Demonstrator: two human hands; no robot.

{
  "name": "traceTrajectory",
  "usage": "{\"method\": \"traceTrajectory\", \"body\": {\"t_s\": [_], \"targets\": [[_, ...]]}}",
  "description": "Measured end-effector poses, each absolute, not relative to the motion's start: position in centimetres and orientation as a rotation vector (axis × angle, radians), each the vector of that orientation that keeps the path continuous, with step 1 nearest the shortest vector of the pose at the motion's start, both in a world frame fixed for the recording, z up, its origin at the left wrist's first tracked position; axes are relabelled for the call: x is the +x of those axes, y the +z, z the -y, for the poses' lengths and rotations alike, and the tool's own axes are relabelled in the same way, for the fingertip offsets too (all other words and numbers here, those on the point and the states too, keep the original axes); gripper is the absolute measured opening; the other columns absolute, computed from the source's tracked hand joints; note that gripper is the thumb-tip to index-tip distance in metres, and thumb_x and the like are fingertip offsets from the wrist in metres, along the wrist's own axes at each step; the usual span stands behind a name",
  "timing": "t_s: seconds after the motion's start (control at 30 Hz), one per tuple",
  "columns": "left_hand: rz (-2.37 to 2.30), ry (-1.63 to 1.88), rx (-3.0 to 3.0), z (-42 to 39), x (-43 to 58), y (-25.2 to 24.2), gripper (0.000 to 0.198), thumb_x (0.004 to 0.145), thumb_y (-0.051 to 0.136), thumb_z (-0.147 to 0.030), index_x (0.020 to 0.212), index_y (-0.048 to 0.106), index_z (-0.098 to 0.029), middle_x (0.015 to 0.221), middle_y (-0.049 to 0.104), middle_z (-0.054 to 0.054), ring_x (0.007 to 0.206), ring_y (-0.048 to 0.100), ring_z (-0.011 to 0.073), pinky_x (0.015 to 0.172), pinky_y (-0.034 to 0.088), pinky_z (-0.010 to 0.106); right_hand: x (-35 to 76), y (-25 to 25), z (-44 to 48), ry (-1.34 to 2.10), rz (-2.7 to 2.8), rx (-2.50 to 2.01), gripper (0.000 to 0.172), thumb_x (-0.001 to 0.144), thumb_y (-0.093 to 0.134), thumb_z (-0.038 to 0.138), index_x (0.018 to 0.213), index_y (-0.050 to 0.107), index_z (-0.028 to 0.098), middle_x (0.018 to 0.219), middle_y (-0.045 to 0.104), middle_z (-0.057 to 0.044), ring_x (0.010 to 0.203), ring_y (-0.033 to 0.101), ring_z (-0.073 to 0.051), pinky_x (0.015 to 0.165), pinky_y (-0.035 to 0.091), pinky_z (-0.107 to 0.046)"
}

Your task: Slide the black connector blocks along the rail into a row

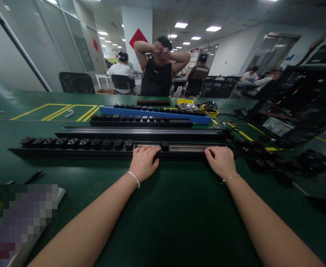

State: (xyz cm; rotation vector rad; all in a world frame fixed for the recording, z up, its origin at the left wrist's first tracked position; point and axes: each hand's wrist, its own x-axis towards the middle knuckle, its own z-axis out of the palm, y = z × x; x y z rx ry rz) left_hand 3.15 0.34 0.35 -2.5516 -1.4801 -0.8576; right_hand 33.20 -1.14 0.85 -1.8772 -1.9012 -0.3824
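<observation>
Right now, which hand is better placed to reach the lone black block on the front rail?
Probably the left hand: it rests close beside the block, while the right hand sits farther off along the rail.

2 pale bracelets [135,177], bare forearms [96,218]

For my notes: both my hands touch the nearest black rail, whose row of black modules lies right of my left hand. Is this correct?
Wrong side: the head view shows the row of black modules left of your left hand.
</observation>
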Motion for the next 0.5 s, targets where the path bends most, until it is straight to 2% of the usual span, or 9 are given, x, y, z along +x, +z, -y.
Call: {"method": "traceTrajectory", "body": {"t_s": [0.17, 0.37, 0.5], "targets": [[1.488, -0.842, -2.560, -0.3, 3.2, 0.4, 0.038, 0.080, 0.051, -0.028, 0.118, 0.055, -0.027, 0.120, 0.062, 0.002, 0.108, 0.053, 0.0225, 0.091, 0.031, 0.042, 31.2, 1.2, 1.1, -0.294, 1.974, -1.718, 0.029, 0.085, 0.040, 0.036, 0.089, 0.063, 0.019, 0.095, 0.066, -0.008, 0.091, 0.056, -0.023, 0.084, 0.038, -0.037], [1.521, -0.818, -2.569, -0.2, 3.5, 0.6, 0.038, 0.080, 0.050, -0.028, 0.118, 0.055, -0.029, 0.121, 0.061, 0.002, 0.108, 0.052, 0.0235, 0.090, 0.030, 0.043, 26.4, 1.0, 0.4, -0.180, 2.001, -1.543, 0.032, 0.084, 0.043, 0.036, 0.103, 0.061, 0.017, 0.106, 0.063, -0.009, 0.103, 0.052, -0.023, 0.092, 0.038, -0.036], [1.489, -0.850, -2.565, -0.2, 3.5, 0.4, 0.040, 0.078, 0.051, -0.027, 0.118, 0.054, -0.028, 0.121, 0.062, 0.001, 0.107, 0.052, 0.0232, 0.089, 0.030, 0.044, 22.9, 1.1, -0.7, -0.082, 1.927, -1.533, 0.037, 0.083, 0.044, 0.038, 0.110, 0.059, 0.018, 0.113, 0.061, -0.009, 0.106, 0.051, -0.024, 0.091, 0.038, -0.039]]}}
